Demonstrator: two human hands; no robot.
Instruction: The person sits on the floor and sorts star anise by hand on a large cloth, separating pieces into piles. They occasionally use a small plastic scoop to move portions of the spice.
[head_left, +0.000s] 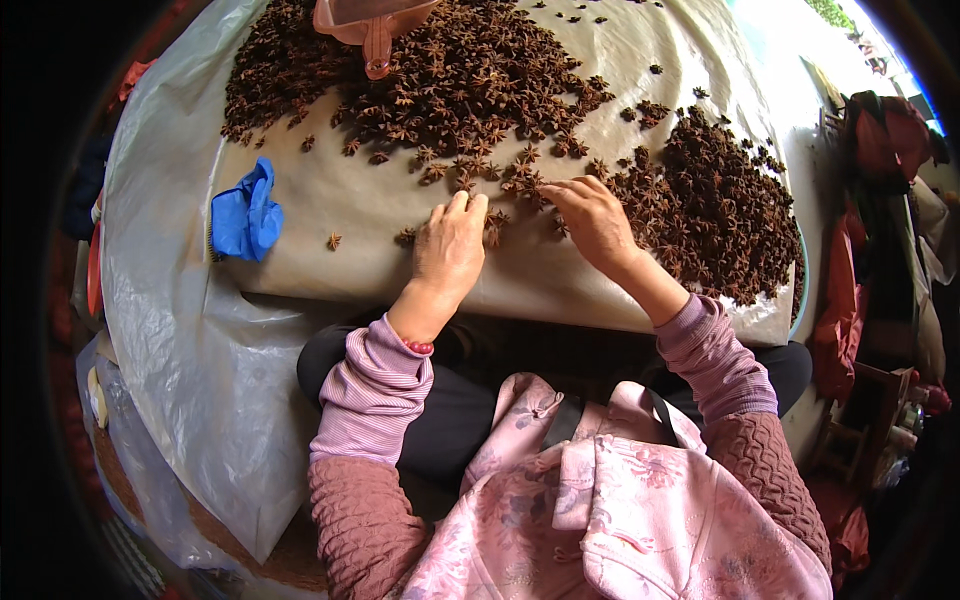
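Observation:
Star anise pods lie before me on a sheet-covered table. The largest heap spreads across the far side, and a second dense heap is at the right. Between them, loose pods are scattered near my fingers. My left hand is low over the sheet, back upward, its fingertips close to a few pods; its palm is hidden. My right hand reaches in from the right, fingertips at the edge of a small cluster of pods. Whether either hand grips a pod cannot be seen.
An orange plastic dustpan-like scoop rests on the far heap, handle toward me. A crumpled blue cloth or glove lies at the left, with a single pod nearby. Clear plastic sheeting drapes over the left side. Red bags hang at the right.

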